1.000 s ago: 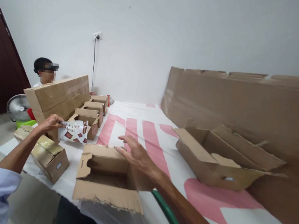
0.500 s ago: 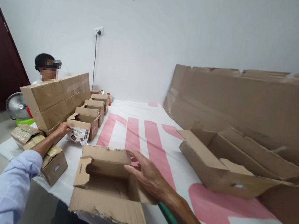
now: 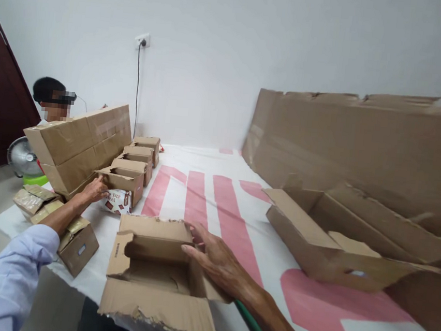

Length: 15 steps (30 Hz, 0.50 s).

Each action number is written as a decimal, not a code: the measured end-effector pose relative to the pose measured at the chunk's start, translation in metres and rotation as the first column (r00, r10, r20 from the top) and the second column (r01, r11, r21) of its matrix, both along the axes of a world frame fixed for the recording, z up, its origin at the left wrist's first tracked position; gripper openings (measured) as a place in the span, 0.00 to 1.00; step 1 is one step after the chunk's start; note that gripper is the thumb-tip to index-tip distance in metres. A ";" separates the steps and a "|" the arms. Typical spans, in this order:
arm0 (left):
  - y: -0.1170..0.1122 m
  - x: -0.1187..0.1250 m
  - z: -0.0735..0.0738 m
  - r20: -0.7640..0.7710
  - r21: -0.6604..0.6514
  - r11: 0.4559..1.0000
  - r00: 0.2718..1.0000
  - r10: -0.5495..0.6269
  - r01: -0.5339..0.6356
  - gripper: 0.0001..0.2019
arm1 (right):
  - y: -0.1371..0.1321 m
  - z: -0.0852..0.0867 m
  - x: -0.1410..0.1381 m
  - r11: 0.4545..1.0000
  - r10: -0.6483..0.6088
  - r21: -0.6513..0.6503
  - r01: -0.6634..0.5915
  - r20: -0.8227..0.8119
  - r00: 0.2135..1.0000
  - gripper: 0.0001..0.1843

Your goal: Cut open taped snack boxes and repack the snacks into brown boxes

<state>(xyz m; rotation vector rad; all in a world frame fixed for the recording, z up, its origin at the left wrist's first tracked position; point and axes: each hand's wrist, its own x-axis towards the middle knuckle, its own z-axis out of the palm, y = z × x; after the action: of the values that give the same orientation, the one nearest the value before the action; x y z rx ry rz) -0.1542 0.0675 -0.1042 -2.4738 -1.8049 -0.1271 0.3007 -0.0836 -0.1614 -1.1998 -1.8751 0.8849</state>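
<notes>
An open cardboard box lies in front of me with its flaps spread and its inside bare. My right hand grips its far right corner, fingers at the back flap and thumb over the opening. Farther left, my left hand is closed at the upper left edge of a white printed packet marked "per Meal"; its fingertips are partly hidden. Just behind the packet stands the nearest of several small open cartons in a row.
Taped boxes are stacked behind the row, with a person beyond. Small cartons with folded tops sit under my left forearm. To the right are a larger open box and a tall cardboard sheet. A fan stands left.
My left hand and the packet have shifted slightly right, and the hand covers more of the print. My right hand keeps its place on the box. The other person appears farther left.
</notes>
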 end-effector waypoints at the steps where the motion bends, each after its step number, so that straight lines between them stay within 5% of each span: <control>1: 0.000 0.003 0.000 -0.016 0.007 1.000 1.000 0.023 -0.023 0.11 | 0.000 0.000 0.000 1.000 0.002 -0.002 -0.002 -0.004 1.000 0.27; 10: 0.006 0.017 -0.005 -0.054 0.052 0.973 0.972 0.228 -0.225 0.14 | 0.005 0.000 -0.002 1.000 0.011 0.023 -0.010 -0.026 1.000 0.26; 15: 0.006 0.015 -0.003 -0.012 0.046 0.972 0.973 0.232 -0.231 0.11 | 0.006 0.000 -0.005 0.999 0.003 0.043 -0.001 -0.045 0.999 0.24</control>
<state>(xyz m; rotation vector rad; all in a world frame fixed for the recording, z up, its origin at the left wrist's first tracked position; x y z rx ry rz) -0.1396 0.0740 -0.1072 -2.2069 -2.0422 -0.1296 0.2954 -0.0776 -0.1613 -1.1430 -1.8500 0.8614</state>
